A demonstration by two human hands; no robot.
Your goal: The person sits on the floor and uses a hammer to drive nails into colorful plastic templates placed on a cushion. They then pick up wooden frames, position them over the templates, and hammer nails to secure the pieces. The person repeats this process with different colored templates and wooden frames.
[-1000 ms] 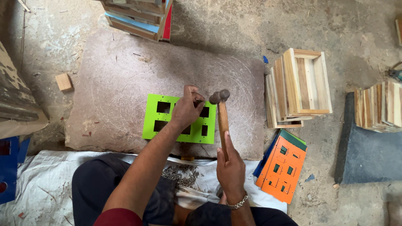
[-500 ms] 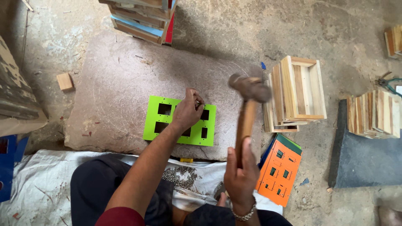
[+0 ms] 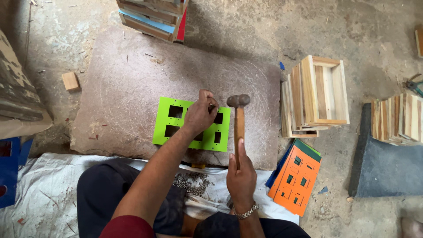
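at the far left a small wooden block (image 3: 70,81) lies on the concrete floor (image 3: 246,31), just off the edge of a flat stone slab (image 3: 132,75). near the slab's front edge lies a green panel (image 3: 169,128) with square cut-outs, flat on the stone. the left hand (image 3: 200,115) rests on the right part of this panel, its fingers (image 3: 210,100) pinched together at the upper edge; whatever small thing they pinch is too small to tell. just right of that hand a hammer (image 3: 238,115) stands with its metal head at the level of the pinched fingertips, close beside them. the right hand (image 3: 241,176) is clenched around the lower end of the wooden handle, a metal bracelet (image 3: 246,212) on its wrist. below the slab a white sheet (image 3: 44,198) covers the floor, with a heap of small nails (image 3: 191,181) on it between the person's knees. further right an orange panel (image 3: 296,180) with cut-outs leans on a stack of others, and above it stand open wooden box frames (image 3: 317,94). at the far right more wooden pieces (image 3: 398,119) sit on a grey mat (image 3: 387,169).
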